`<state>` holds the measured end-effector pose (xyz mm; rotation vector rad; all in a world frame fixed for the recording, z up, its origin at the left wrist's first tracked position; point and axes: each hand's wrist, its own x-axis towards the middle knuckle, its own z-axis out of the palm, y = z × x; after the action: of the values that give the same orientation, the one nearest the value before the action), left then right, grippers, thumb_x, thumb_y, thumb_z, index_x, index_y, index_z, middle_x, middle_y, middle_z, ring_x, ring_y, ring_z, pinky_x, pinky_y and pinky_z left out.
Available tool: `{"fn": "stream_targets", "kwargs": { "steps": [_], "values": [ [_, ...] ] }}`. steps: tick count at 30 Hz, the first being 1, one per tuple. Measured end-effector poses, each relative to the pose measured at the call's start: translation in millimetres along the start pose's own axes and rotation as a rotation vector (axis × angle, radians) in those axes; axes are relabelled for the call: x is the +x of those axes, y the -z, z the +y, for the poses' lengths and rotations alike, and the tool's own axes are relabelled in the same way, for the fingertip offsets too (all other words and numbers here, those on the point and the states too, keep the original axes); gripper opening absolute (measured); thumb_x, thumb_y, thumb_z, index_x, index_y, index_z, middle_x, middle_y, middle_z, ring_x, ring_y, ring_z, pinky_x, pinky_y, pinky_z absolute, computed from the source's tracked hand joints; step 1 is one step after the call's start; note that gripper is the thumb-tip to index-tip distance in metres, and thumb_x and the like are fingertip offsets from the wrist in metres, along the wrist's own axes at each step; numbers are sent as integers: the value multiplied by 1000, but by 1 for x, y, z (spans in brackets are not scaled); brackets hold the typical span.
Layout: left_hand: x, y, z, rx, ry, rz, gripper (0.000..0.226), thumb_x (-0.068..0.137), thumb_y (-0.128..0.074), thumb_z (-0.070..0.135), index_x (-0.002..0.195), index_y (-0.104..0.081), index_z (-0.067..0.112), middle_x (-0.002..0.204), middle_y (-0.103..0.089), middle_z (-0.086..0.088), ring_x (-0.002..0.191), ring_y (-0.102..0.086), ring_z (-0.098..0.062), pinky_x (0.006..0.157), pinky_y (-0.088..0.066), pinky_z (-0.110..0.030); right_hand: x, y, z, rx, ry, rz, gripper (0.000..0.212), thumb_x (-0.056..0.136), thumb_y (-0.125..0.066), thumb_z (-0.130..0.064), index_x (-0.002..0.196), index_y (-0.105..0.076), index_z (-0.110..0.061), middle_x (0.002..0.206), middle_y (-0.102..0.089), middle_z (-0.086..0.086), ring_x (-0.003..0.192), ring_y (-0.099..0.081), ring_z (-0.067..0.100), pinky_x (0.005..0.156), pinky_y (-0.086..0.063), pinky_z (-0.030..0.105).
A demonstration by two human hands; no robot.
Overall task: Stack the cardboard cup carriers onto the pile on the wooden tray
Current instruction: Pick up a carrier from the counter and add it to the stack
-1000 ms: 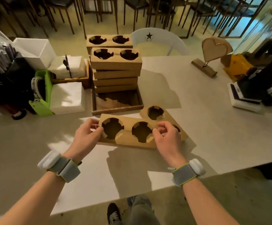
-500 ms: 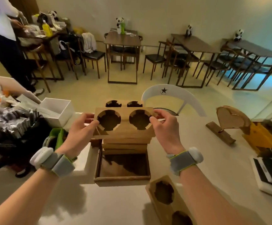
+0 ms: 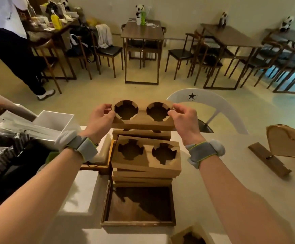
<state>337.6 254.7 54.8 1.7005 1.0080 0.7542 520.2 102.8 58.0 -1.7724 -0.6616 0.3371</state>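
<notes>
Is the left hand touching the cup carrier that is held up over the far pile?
Touching. The head view shows the left hand gripping the left end of the held cup carrier, thumb on its top edge beside the hole; the right hand grips the other end.

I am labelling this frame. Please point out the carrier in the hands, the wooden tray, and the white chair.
carrier [image 3: 142, 120]: head view, front wall under its two holes.
wooden tray [image 3: 138, 223]: head view, near rim.
white chair [image 3: 205, 99]: head view, curved backrest.
</notes>
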Motion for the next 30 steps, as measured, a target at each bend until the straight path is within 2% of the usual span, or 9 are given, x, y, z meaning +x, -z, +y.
{"fn": "stream_targets", "kwargs": {
  "steps": [3, 7, 10, 16, 19, 24, 28, 30],
  "values": [
    [9, -5, -10, 19, 3, -26, 17, 95, -48, 14, 110, -54, 20, 93, -59, 3, 83, -60, -13, 64, -47, -22, 4, -1, 9, -17, -19, 3, 40, 89, -62, -21, 128, -62, -12, 100, -61, -7, 100, -56, 18, 80, -48, 24],
    [10, -6, -19, 35, 12, -29, 24, 95, -49, 15, 118, -56, 15, 98, -58, 0, 91, -57, -19, 67, -46, -24, 1, -2, 13, -21, -42, -17, 41, 89, -63, -22, 128, -61, -12, 105, -61, -4, 102, -57, 18, 89, -52, 34],
    [10, -5, -22, 55, 7, -16, 30, 94, -49, 16, 123, -55, 10, 97, -58, 0, 91, -56, -20, 67, -44, -25, 0, -4, 11, -5, -43, -19, 43, 89, -63, -23, 131, -59, -12, 109, -61, -3, 104, -56, 17, 87, -51, 30],
    [5, -4, -26, 71, 53, -36, 34, 96, -48, 20, 127, -54, 9, 109, -59, -8, 96, -55, -21, 69, -44, -26, -3, -5, 16, -29, -38, -17, 40, 91, -62, -22, 130, -59, -13, 109, -61, -3, 97, -56, 8, 70, -42, 14],
    [4, -2, -26, 69, 55, -30, 34, 96, -47, 22, 127, -54, 10, 109, -59, -7, 96, -56, -21, 70, -44, -27, -4, -6, 16, -41, -32, -14, 41, 91, -62, -24, 130, -59, -15, 110, -62, -2, 96, -56, 8, 69, -44, 15],
    [4, 4, -25, 76, 61, -23, 38, 95, -48, 27, 128, -54, 10, 116, -59, -9, 105, -56, -25, 80, -45, -34, -3, -2, 15, -66, -28, 22, 40, 90, -63, -30, 127, -61, -13, 107, -62, 0, 99, -57, 13, 78, -49, 25],
    [-3, 15, -15, 89, -21, 37, 36, 93, -49, 30, 125, -53, 14, 115, -58, -6, 105, -56, -23, 82, -47, -35, -9, 14, 15, -81, -20, 74, 38, 88, -64, -33, 121, -63, -15, 94, -61, -13, 87, -57, 4, 68, -47, 15],
    [-13, 21, -7, 96, -98, 60, 34, 91, -50, 33, 121, -53, 17, 113, -58, -5, 102, -57, -21, 77, -46, -31, -16, 28, 18, -86, -43, 90, 37, 86, -64, -34, 119, -64, -17, 94, -61, -14, 88, -58, 6, 76, -55, 28]
  ]
}}
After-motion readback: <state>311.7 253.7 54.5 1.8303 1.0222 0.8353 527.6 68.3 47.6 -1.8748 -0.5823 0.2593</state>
